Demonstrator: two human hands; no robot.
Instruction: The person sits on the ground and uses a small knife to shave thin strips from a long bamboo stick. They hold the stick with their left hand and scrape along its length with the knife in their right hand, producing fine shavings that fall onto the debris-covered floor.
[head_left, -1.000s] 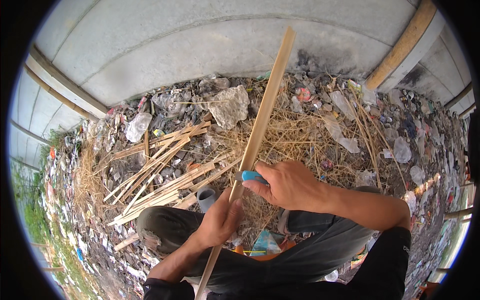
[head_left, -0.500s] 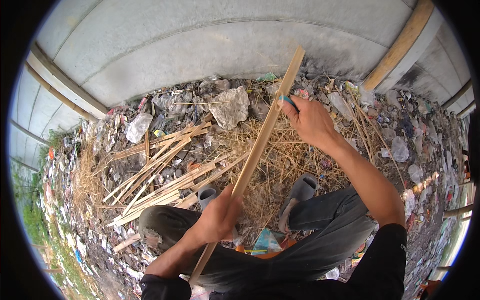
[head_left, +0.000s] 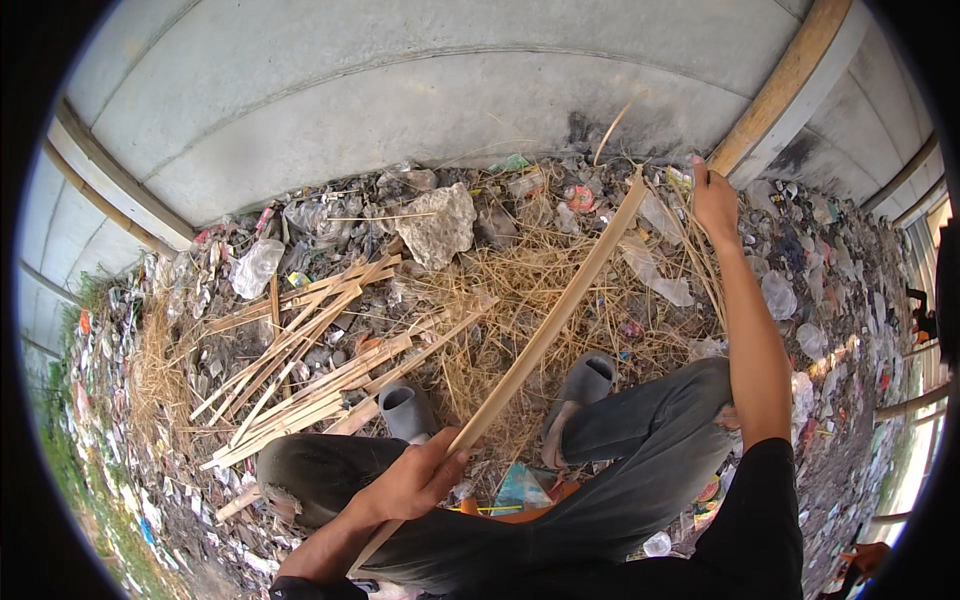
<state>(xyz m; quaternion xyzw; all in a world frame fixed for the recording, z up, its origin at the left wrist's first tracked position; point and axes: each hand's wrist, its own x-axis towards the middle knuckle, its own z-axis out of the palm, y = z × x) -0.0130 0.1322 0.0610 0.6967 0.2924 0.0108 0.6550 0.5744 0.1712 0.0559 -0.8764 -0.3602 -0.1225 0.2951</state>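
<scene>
A: Where do we have the strip?

B: The pale, narrow strip is aloft, over the littered ground and the dry straw. Its lower stretch crosses our left thigh; the near tip is hard to make out beside our left forearm.

A: Long axis?

B: Slanting, nearly straight. From our lap it runs forward and to our right, the far end pointing at the ground's far edge, where it meets the grey wall, left of the bamboo post.

A: Hands?

B: Our left hand is clamped round the strip, nearer its lower end. Our right hand is raised to the right of the far tip, apart from it, fingers curled. Whether it grips anything we cannot tell.

A: Beyond the tip?

B: A thin, curved sliver shows against the wall.

A: Ground to our left?

B: A heap of split strips, lying roughly parallel to ours. A pale rock sits near the far edge, and two grey shoes flank the held strip.
</scene>
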